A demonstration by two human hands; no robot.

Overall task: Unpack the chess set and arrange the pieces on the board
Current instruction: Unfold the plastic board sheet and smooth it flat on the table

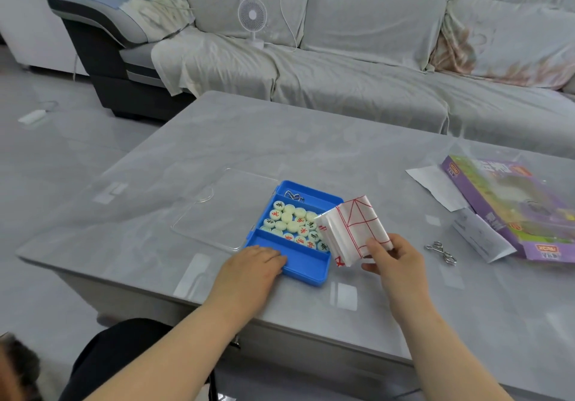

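The right hand [392, 256] pinches the folded paper board [353, 229] above the blue box [306, 268]; the left hand [253, 263] lies flat, holding nothing, steadying the box; unfolding carelessly could sweep the loose pieces [295, 226] out

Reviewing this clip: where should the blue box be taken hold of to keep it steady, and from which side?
Probably by its near-left corner, from the person's own side, as the left hand does now. The blue box lies flat and open, and its near compartment is empty, so fingers can hook over that wall without touching the round pieces in the middle compartment. The right hand holds the folded board sheet.
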